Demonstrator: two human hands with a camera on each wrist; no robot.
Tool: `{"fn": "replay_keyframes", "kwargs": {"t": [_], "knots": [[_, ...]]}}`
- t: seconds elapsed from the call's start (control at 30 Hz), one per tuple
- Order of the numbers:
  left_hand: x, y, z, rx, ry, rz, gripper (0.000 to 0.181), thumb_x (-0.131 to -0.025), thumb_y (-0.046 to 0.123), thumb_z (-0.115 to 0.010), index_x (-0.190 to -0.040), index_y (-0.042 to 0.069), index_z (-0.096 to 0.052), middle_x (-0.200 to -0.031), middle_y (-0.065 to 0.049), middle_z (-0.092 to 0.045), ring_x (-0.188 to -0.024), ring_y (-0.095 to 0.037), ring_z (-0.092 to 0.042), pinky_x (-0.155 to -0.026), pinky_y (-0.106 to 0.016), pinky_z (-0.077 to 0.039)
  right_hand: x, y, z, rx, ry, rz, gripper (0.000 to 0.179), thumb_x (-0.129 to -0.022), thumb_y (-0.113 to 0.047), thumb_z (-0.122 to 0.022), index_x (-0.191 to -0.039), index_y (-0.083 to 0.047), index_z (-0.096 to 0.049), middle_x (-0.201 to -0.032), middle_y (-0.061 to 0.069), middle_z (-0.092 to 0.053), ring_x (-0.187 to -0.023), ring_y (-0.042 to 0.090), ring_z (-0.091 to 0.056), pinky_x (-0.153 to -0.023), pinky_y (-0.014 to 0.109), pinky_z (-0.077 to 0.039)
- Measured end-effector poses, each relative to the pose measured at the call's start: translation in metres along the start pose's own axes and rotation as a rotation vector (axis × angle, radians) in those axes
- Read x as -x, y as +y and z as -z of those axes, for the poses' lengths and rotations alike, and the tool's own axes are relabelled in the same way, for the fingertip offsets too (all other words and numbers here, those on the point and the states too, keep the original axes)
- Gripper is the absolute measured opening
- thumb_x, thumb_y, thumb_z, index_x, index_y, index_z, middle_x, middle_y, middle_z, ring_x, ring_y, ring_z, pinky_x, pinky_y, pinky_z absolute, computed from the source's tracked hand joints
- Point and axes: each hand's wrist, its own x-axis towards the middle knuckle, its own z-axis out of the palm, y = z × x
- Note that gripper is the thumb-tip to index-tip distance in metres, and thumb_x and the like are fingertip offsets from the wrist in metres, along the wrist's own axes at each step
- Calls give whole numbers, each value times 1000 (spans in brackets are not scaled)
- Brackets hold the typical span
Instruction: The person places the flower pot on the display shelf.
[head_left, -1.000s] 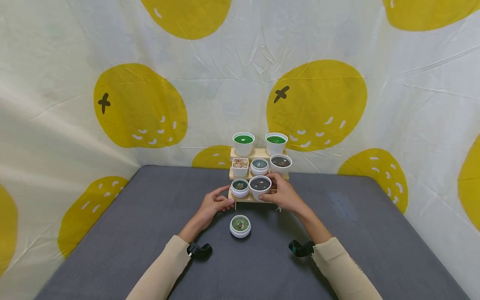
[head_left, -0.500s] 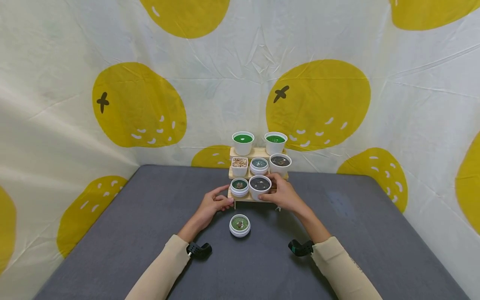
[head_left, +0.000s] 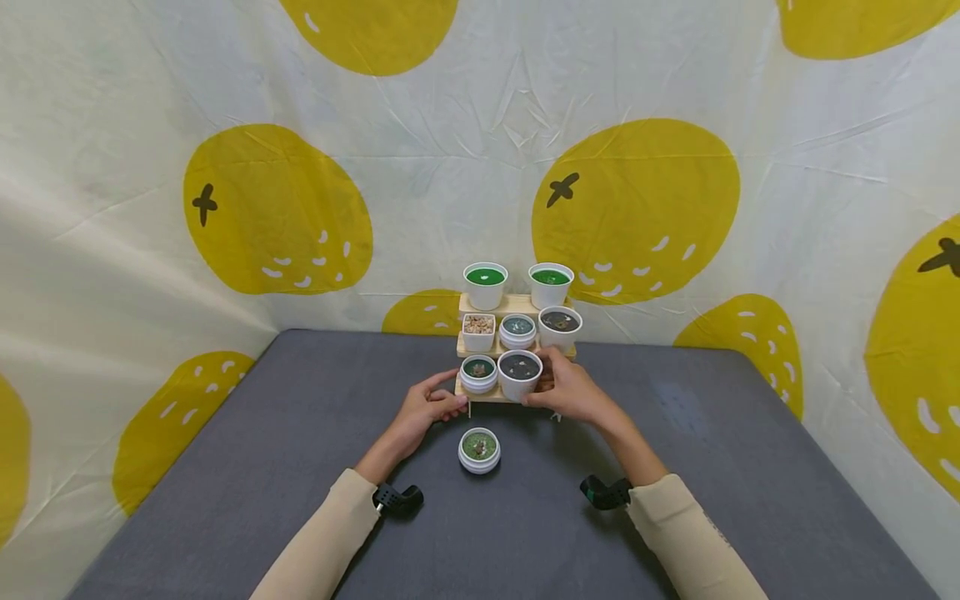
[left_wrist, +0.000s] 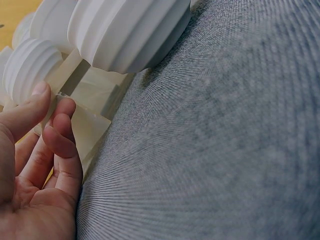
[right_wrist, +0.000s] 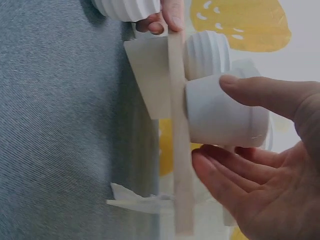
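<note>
One grey cloth table, lemon-print backdrop behind.

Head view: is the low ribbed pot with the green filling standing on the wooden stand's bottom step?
No, that low ribbed pot sits on the grey table, in front of the wooden stand and apart from it.

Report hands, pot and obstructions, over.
Right hand grips the plain white plastic pot on the stepped wooden stand. Left hand pinches the stand's left end. Ribbed white pot sits close alongside.
</note>
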Motion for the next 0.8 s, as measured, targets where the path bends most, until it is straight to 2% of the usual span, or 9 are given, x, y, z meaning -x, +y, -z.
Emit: {"fn": "replay_keyframes", "kwargs": {"t": [0.27,0.47,0.67,0.8], "knots": [[0,1,-1,6,4,0,63,-93,13,-77,-151,15,-52,-84,3,-77,-77,-12,-66,-68,-24,-51,6,-2,10,109,-28,14,70,-82,-9,-85,-136,8,-46,-125,29,-68,-117,42,-67,-99,53,-54],[0,0,0,4,5,3,62,-93,16,-78,-150,17,-53,-86,2,-77,-78,-12,-66,-68,-25,-51,12,-7,20,125,-84,41,64,-85,-9,-82,-135,9,-47,-129,31,-64,-119,46,-64,-102,55,-52],[0,0,0,-6,4,4,62,-93,16,-78,-150,17,-53,-85,1,-77,-78,-12,-66,-69,-25,-51,26,-21,35,217,-183,57,55,-87,-13,-81,-128,9,-50,-129,30,-63,-120,43,-64,-104,55,-51],[-1,0,1,-7,9,2,62,-93,15,-78,-150,16,-54,-84,2,-77,-78,-12,-67,-68,-25,-52,32,-32,39,204,-277,72,54,-89,-12,-80,-130,8,-51,-126,26,-66,-119,41,-65,-104,54,-52]]}}
